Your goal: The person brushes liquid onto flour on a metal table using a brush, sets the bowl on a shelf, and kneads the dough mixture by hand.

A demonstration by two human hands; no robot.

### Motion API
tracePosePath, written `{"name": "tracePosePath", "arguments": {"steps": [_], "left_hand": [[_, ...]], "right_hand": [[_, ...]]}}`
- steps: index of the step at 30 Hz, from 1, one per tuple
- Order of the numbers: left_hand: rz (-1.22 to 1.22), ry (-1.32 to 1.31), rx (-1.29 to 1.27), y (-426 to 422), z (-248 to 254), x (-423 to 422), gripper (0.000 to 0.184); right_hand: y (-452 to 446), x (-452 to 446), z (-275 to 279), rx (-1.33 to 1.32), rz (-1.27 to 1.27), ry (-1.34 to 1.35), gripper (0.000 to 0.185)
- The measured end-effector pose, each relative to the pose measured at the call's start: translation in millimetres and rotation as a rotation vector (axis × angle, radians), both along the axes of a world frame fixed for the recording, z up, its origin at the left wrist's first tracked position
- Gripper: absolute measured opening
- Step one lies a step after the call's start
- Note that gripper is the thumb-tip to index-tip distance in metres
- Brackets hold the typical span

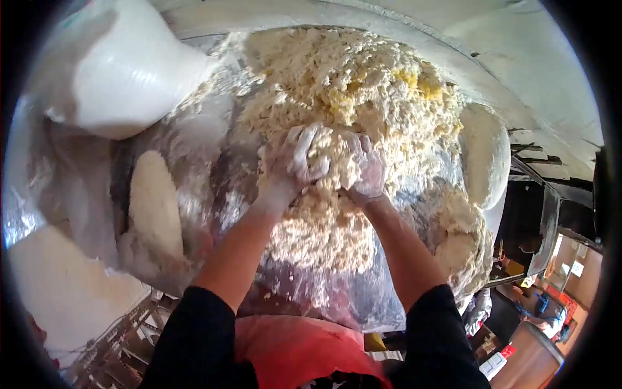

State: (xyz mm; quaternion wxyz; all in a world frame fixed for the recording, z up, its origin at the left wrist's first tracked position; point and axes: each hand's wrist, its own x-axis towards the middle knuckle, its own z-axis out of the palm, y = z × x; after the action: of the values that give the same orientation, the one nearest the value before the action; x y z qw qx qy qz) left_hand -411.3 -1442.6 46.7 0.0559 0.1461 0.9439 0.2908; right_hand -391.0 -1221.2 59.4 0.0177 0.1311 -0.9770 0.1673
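A big mound of shaggy, crumbly dough (395, 104) with yellow patches covers the middle and far part of the work table (363, 298). My left hand (295, 162), coated in flour, curls its fingers round a lump of this dough. On the lump's other side my right hand (368, 170) is closed on it too, its fingers partly sunk in the dough. The lump (337, 159) shows between both hands. Nearer my body, looser crumbly dough (321, 236) lies below my wrists.
A large white sack (139, 71) leans in at the far left. Smooth long dough pieces lie at the left (154, 204) and right (486, 155). More rough dough (463, 240) sits at the right edge. Beyond it are dark metal frames (531, 214) and a brown container (528, 356).
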Motion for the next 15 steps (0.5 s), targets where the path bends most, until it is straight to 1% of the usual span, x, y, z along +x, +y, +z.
{"name": "tracePosePath", "arguments": {"steps": [1, 2, 3, 4, 5, 6, 7, 8, 9, 10, 12, 13, 14, 15], "left_hand": [[0.005, -0.096, 0.096, 8.1, 42.9, -16.6, 0.081], [-0.024, -0.436, 0.103, 9.4, 88.7, -33.6, 0.072], [-0.031, -0.430, 0.101, 8.8, 123.3, -33.8, 0.072], [-0.003, -0.551, 0.090, 8.1, 150.4, -30.4, 0.059], [0.032, -0.672, 0.080, 5.9, 163.0, -24.9, 0.049], [-0.079, -0.436, 0.095, -1.3, 125.8, 6.4, 0.049], [-0.169, -0.180, 0.083, -8.3, 89.6, 37.4, 0.050], [-0.187, -0.031, 0.054, -7.7, 90.6, 66.8, 0.054], [-0.194, 0.123, 0.018, -6.8, 92.7, 96.0, 0.058], [-0.151, 0.205, 0.035, 2.4, 107.3, 117.9, 0.060], [-0.011, 0.352, -0.030, 6.3, 61.7, 174.0, 0.068], [0.007, 0.499, -0.015, 9.8, 64.2, 165.8, 0.064], [-0.008, 0.503, 0.011, 6.9, 43.3, 158.5, 0.072], [0.001, 0.459, 0.023, 2.2, 26.2, 145.4, 0.078]], "right_hand": [[-10.9, 6.3, -2.8, 0.033, -0.138, -0.006, 0.088], [-17.8, 29.5, 36.7, -0.013, -0.060, 0.011, 0.086], [-25.0, 52.2, 76.8, -0.058, 0.020, 0.025, 0.084], [-21.0, 78.7, 83.5, -0.073, 0.085, 0.078, 0.083], [-17.0, 105.5, 90.1, -0.085, 0.150, 0.131, 0.083], [-12.0, 127.8, 102.7, -0.137, 0.185, 0.065, 0.084], [-9.2, 143.5, 112.1, -0.251, 0.163, -0.032, 0.084], [-2.5, 156.6, 109.2, -0.314, 0.140, 0.042, 0.083], [-6.3, 154.0, 122.3, -0.292, 0.106, -0.003, 0.084], [-10.7, 149.4, 134.2, -0.266, 0.069, -0.055, 0.086], [-15.6, 139.0, 101.9, -0.157, 0.212, -0.096, 0.087], [-19.7, 133.5, 84.0, -0.105, 0.203, -0.028, 0.080], [-18.2, 129.3, 73.4, -0.142, 0.168, 0.005, 0.071], [-17.7, 115.1, 57.2, -0.138, 0.141, 0.099, 0.069]]}}
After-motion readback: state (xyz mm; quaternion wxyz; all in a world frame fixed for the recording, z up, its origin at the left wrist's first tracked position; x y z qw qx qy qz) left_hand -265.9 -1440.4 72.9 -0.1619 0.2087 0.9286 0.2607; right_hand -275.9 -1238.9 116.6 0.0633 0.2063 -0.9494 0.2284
